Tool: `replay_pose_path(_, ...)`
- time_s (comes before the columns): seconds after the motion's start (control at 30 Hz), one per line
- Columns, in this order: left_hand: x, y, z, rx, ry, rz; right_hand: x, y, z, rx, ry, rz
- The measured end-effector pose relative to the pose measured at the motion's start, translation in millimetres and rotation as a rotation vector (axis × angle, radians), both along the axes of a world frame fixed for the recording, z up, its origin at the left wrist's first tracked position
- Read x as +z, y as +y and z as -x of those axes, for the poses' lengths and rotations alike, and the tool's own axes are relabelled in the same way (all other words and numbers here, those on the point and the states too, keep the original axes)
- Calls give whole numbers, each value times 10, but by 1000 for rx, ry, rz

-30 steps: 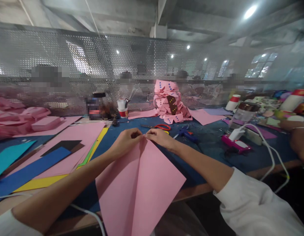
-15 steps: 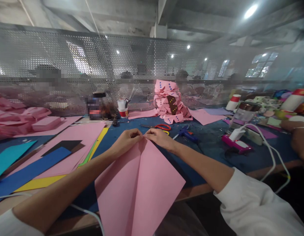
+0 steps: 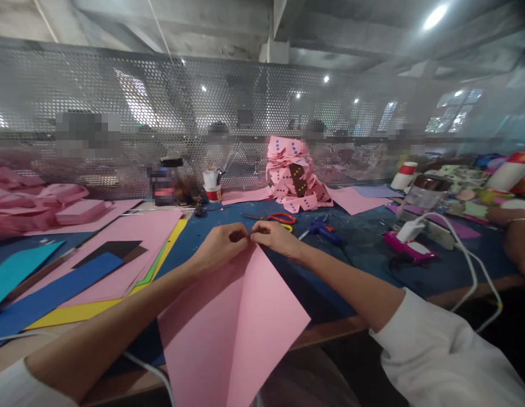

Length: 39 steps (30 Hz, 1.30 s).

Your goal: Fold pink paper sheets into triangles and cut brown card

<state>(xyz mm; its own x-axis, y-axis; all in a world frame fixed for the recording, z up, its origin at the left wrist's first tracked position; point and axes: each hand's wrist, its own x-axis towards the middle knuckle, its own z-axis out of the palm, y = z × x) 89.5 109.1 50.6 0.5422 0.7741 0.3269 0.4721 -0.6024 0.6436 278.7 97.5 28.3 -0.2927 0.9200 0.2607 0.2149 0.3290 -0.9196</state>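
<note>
A large pink paper sheet [image 3: 241, 328] hangs from my fingertips over the front edge of the table, with a crease running down it. My left hand [image 3: 226, 243] pinches its top corner between thumb and fingers. Close beside it, my right hand [image 3: 273, 237] is also closed on that corner. Behind my hands lie red-handled scissors [image 3: 282, 218] and a blue glue gun [image 3: 324, 229]. Farther back stands a heap of folded pink paper pieces [image 3: 292, 175] with small coloured marks.
Pink sheets [image 3: 160, 226], a blue strip [image 3: 63, 294] and a turquoise strip [image 3: 20, 271] lie at the left. At the right are a jar [image 3: 424, 195], a magenta power socket [image 3: 411, 249] with a white cable, and another person's arm [image 3: 519, 243].
The lower part of the pink sheet has swung a little to the left, and its right corner has drawn inward. Both hands still pinch the top, moved very slightly right.
</note>
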Motion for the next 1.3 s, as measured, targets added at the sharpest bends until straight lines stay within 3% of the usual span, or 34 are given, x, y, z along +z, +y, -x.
replay_pose_path(0.2, 1, -40, -21, 6, 25, -107, 5, -20, 32, -5, 130, 98)
replay_pose_path(0.4, -23, -62, -26, 123, 79, -187, -9, -20, 38, -28, 137, 136)
replay_pose_path(0.57, -31, 48, 41, 184, 55, -115, -34, 12, -2, -90, -23, 87)
replay_pose_path(0.8, -156, 146, 124, 200, 111, -163, -107, 80, -37, -174, -373, -4)
replay_pose_path(0.97, -284, 19, 203, 59, 291, -451, -156, 118, -5, -245, -581, -51)
replay_pose_path(1.1, -334, -106, 266, -42, 440, -484, -170, 94, 36, -321, -627, -26)
replay_pose_path(1.3, -351, -195, 259, -81, 448, -521, -157, 45, 84, -386, -641, -5)
